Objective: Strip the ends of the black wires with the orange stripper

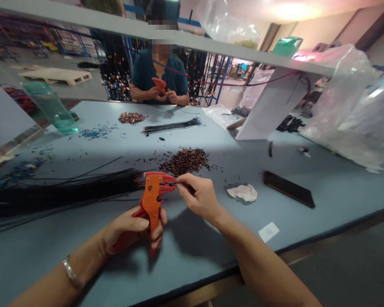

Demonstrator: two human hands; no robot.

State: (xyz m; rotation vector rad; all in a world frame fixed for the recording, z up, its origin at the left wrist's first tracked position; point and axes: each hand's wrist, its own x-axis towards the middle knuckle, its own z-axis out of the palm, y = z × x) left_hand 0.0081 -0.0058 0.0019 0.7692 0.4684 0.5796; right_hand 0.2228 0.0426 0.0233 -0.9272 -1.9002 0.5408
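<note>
My left hand [141,224] is wrapped round the handles of an orange and red wire stripper [152,198], whose jaws point right. At those jaws my right hand [198,194] pinches a thin black wire [176,183] between thumb and fingers; the wire's end sits in or at the jaws. A thick bundle of black wires [67,189] lies on the left, its copper-coloured ends close behind the stripper. Just beyond my right hand is a heap of short black and copper offcuts [187,161].
Across the blue table [211,238] a co-worker [160,76] holds a red tool. A phone [289,189], crumpled tissue [243,192] and white card [269,232] lie at right. Farther back are a tied wire bundle [171,126], blue bits [97,131], a green bottle [56,108] and an overhead shelf [211,42].
</note>
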